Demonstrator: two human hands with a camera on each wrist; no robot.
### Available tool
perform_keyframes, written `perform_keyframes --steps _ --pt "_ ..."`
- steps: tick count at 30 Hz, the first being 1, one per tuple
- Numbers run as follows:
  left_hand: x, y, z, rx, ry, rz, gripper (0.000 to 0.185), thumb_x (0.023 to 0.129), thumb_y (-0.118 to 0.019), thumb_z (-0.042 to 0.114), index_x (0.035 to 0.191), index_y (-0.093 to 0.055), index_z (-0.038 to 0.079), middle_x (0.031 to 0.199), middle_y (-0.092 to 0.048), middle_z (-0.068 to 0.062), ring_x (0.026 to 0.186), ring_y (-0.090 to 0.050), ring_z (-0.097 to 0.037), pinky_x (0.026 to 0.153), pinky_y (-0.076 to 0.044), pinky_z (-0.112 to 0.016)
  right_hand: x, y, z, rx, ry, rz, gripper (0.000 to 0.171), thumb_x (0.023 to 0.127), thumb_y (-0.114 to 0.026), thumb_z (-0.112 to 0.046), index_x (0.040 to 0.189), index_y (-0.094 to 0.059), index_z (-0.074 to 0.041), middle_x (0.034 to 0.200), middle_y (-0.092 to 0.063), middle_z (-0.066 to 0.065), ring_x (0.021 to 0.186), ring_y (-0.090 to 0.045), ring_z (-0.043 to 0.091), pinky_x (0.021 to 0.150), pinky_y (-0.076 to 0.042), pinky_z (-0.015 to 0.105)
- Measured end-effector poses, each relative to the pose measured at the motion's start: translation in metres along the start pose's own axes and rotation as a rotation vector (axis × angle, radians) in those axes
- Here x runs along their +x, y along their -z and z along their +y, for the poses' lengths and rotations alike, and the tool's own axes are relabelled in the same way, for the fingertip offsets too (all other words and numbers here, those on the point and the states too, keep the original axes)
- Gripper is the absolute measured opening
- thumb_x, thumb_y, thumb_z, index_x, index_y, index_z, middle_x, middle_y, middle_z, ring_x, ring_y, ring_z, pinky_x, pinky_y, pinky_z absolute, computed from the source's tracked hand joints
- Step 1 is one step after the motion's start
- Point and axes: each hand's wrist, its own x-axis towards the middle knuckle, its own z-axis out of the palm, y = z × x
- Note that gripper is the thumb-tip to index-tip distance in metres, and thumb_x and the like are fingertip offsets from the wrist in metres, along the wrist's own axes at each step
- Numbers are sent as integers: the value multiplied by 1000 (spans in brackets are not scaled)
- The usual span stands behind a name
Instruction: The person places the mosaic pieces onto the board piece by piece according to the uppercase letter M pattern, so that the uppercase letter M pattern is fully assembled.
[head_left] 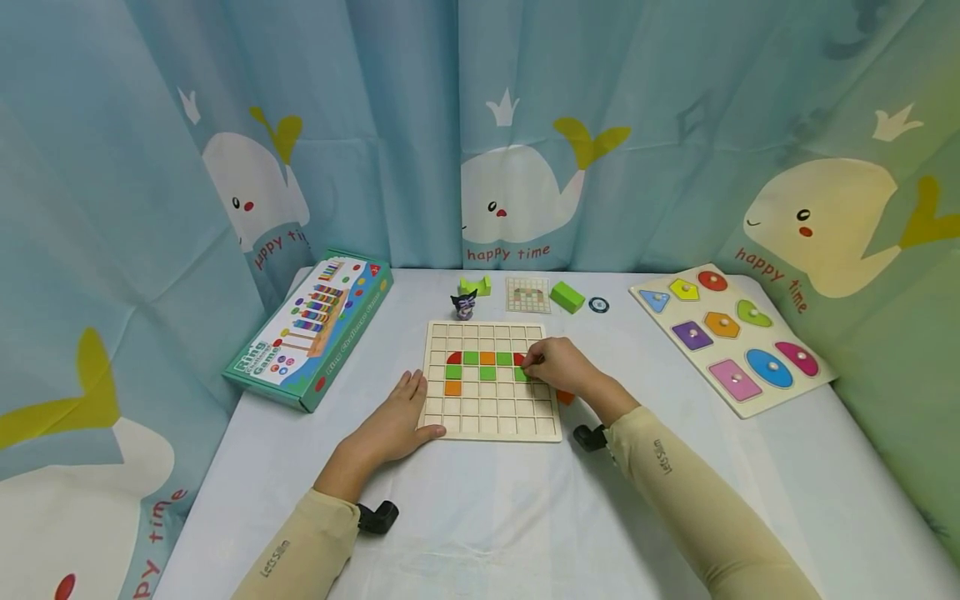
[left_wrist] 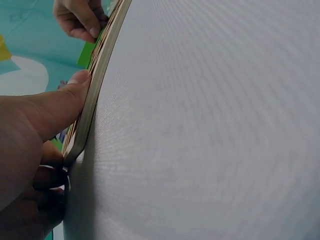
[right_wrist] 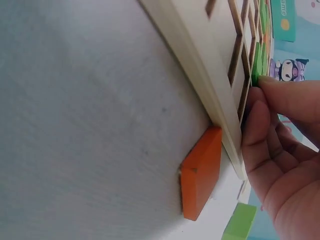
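eight coloured tiles (head_left: pixel 487 373) in the wooden grid board (head_left: pixel 491 417), most cells bare

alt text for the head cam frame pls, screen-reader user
A person's right hand pinches a green tile on a wooden grid board partly filled with green, orange and red tiles, while the left hand lies flat against the board's left edge. Around it on the white table sit a game box, a shape puzzle and loose green blocks.

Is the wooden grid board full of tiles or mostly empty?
Mostly empty. The grid board holds only a few green, orange and red tiles near its top; the other squares are bare. An orange tile lies outside, beside its edge.
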Motion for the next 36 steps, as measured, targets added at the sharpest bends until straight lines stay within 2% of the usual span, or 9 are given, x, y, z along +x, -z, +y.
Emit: perform_keyframes --steps 12,26,36 --pt "0 1 1 -9 7 -6 94 95 -66 48 155 -21 -10 164 -13 -24 153 -6 -36 122 -17 -45 -7 3 4 47 2 4 6 94 -72 -14 96 -77 -13 94 -71 -1 92 -60 20 88 -50 40" --pt "-1 1 1 -13 20 -14 94 95 -66 48 155 -21 -9 165 -13 -22 153 -6 -35 122 -18 -45 -24 13 15 81 -53 -8 7 92 -75 -18 96 -77 -12 92 -69 0 75 -57 18 64 -50 32" --pt "-1 1 1 -19 12 -6 94 95 -67 47 155 -21 -9 165 -13 -22 153 -6 -35 122 -18 -46 -37 20 24 84 -52 5 11 91 -74 -14 101 -77 -9 95 -66 3 77 -56 19 64 -49 32"
